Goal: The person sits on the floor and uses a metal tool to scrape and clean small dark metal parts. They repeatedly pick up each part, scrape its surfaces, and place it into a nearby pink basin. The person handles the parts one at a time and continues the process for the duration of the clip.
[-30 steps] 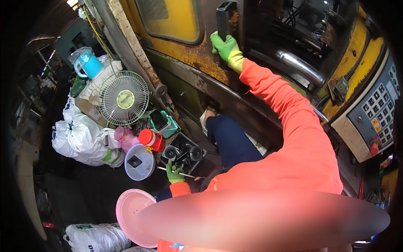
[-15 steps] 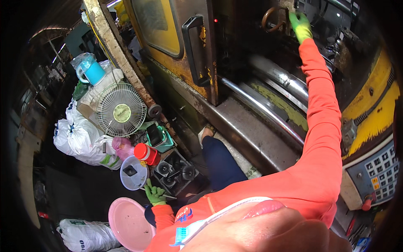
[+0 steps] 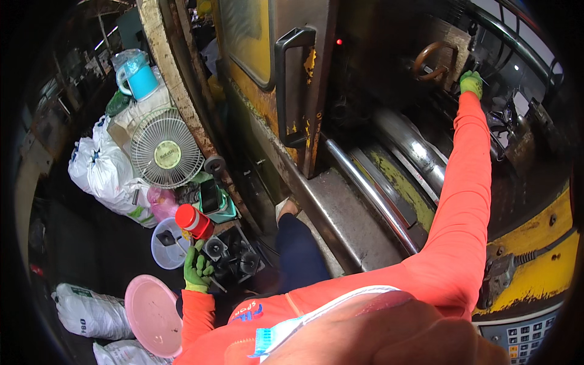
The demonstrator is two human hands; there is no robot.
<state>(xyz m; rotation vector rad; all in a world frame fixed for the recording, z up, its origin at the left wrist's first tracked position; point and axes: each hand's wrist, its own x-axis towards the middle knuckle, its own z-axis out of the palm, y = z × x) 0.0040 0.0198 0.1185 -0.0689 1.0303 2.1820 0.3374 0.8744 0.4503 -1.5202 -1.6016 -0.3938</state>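
Note:
My right hand (image 3: 471,85), in a green-yellow glove, reaches far into the machine at the upper right. Its fingers look closed beside a brown handwheel (image 3: 420,62); what they hold is hidden. Below it lies a shiny metal cylinder (image 3: 406,139). My left hand (image 3: 197,267), also gloved in green, is low at the left with fingers partly curled. A thin grey rod (image 3: 218,284) sticks out from under it and seems to be in its grip. Near this hand are a black crate (image 3: 228,278) with dark round parts, a red jug (image 3: 193,221) and a clear basin (image 3: 164,252).
A yellow machine door (image 3: 243,45) with a black handle (image 3: 283,91) stands ahead. A fan (image 3: 166,146), white bags (image 3: 100,167), a blue pitcher (image 3: 141,82) and a pink basin (image 3: 143,322) are at the left. A keypad panel (image 3: 499,333) sits at the lower right.
My right hand has come down and right, away from the post beside the handwheel. My left hand has shifted left and slightly up. The whole view has turned a little.

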